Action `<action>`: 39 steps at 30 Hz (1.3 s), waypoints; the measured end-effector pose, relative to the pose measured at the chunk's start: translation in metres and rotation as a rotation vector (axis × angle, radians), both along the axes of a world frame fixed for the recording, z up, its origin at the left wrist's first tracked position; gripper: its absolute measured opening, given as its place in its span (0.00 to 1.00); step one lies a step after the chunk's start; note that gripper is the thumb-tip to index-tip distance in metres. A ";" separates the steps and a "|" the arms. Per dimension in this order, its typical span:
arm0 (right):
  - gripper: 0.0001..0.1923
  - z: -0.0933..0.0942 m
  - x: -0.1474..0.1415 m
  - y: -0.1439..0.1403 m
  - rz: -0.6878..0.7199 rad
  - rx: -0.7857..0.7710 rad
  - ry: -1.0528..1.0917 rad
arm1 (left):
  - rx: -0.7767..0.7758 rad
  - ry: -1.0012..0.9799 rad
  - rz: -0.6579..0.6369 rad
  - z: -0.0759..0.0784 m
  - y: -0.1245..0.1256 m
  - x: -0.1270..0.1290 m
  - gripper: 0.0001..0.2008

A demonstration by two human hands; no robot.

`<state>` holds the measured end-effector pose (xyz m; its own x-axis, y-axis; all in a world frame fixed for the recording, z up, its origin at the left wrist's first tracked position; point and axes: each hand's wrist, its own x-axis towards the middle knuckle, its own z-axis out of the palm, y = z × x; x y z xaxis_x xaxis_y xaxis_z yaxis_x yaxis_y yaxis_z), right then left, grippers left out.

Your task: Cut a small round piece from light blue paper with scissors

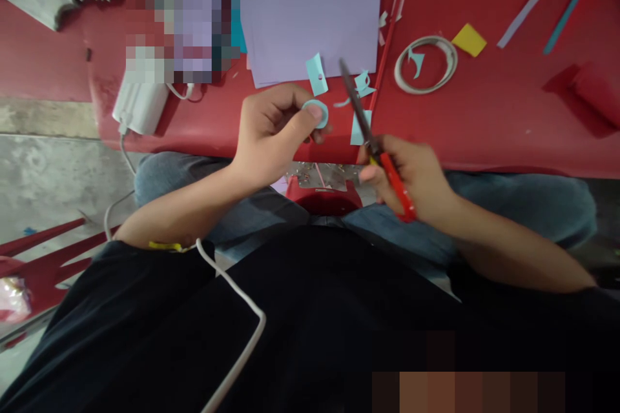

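Observation:
Pinched between the thumb and fingers of my left hand (274,132) is a small round light-blue paper piece (309,105), held just over the table's near edge. My right hand (411,171) grips a pair of scissors (398,186) by the red handles, their dark blades pointing up and away to the left. The blades look closed and are apart from the paper. Light-blue paper scraps (317,74) lie just beyond my hands, one of them with a small hole. Another blue scrap (359,129) rests partly behind the blades.
Lilac sheets (310,13) lie stacked on the red table (508,116). To the right are a tape roll (400,80), a yellow paper piece (469,40) and paper strips (523,16). A white power bank (143,100) with a cable sits at left, beside a blurred-out area.

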<state>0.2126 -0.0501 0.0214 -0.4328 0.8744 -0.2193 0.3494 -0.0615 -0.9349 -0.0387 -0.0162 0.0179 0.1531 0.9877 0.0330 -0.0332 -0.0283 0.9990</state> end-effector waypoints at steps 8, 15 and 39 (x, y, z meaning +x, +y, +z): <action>0.35 0.003 0.085 0.075 -0.292 0.479 -0.845 | -0.325 -0.007 0.034 -0.007 0.012 0.001 0.21; 0.58 -0.011 0.128 0.111 -0.428 0.322 -1.251 | -0.331 0.018 0.054 -0.014 0.014 0.002 0.20; 0.44 -0.021 0.111 0.106 -0.448 0.372 -1.244 | -0.071 0.048 0.033 -0.032 0.023 -0.004 0.06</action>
<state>0.3232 0.0561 0.0002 0.2072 0.9780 0.0246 0.9783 -0.2070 -0.0084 -0.0425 0.0064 -0.0145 0.1198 0.9918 -0.0433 0.0143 0.0419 0.9990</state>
